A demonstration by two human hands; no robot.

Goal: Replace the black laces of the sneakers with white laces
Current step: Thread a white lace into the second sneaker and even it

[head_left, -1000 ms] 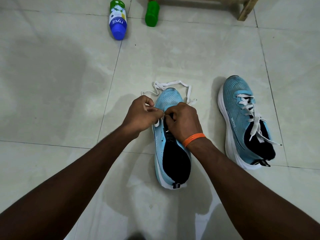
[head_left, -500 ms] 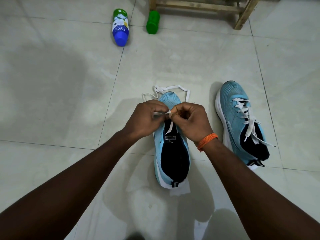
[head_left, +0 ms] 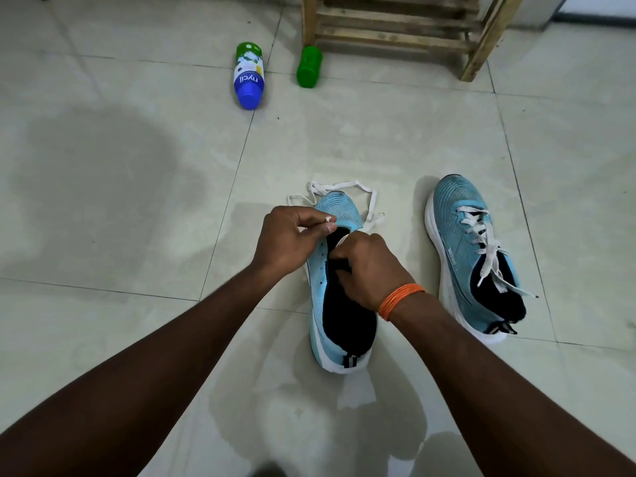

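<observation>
your left hand [head_left: 289,239] is narrowed to a pinch: thumb and forefinger hold the lace tip [head_left: 328,219] just over the far left flank of the middle sneaker [head_left: 318,297]. that shoe lies on the floor [head_left: 137,201] with its toe far and its heel near you. the rest of the white lace [head_left: 344,185] loops loose round the toe on the far side and runs back down the right edge toward your right hand [head_left: 368,270]. that hand sits over the throat of the shoe, fingers curled in on the black tongue [head_left: 347,304]. whether they pinch the tongue, the lace or both you cannot tell, since the knuckles cover it.

the relation that matters: the left row of eyelets [head_left: 324,252] lies just near and right of the tip, strung along the shoe's long axis, far to near. the left hand is the closer one, so the threading looks like its job, with the right hand steadying the tongue. which eyelets are filled is hidden under both hands.

the right sneaker [head_left: 457,215], well apart on the right, wears white lacing. no black lace shows. a blue bottle [head_left: 248,75], a green bottle [head_left: 309,66] and a wooden rack [head_left: 395,36] sit far off.
</observation>
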